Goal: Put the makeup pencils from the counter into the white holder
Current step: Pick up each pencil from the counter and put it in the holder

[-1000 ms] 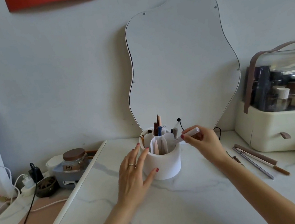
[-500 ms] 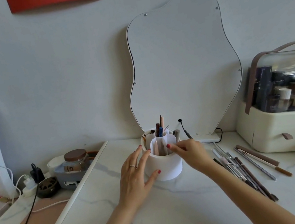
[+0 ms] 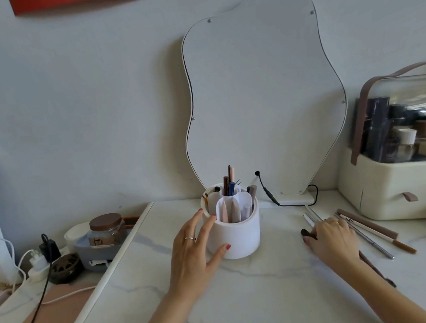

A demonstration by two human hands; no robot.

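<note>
The white holder [image 3: 236, 239] stands mid-counter in front of the mirror, with several pencils [image 3: 228, 184] upright in its compartments. My left hand [image 3: 193, 254] cups its left side, fingers on the wall and thumb at the base. My right hand [image 3: 332, 240] lies palm down on the counter to the holder's right, over a row of loose makeup pencils [image 3: 371, 236]. A dark pencil end [image 3: 306, 231] shows at its fingertips. The palm hides whether the fingers grip it.
A wavy mirror [image 3: 260, 97] leans on the wall behind the holder, its black cable [image 3: 269, 194] trailing beside it. A cream cosmetics organiser [image 3: 407, 185] fills the right. At the left are a lidded jar [image 3: 106, 230], chargers and a black cord [image 3: 33, 309].
My right hand let go of the pale pencil at the holder, then moved right and down onto the loose pencils. My left hand stayed on the holder.
</note>
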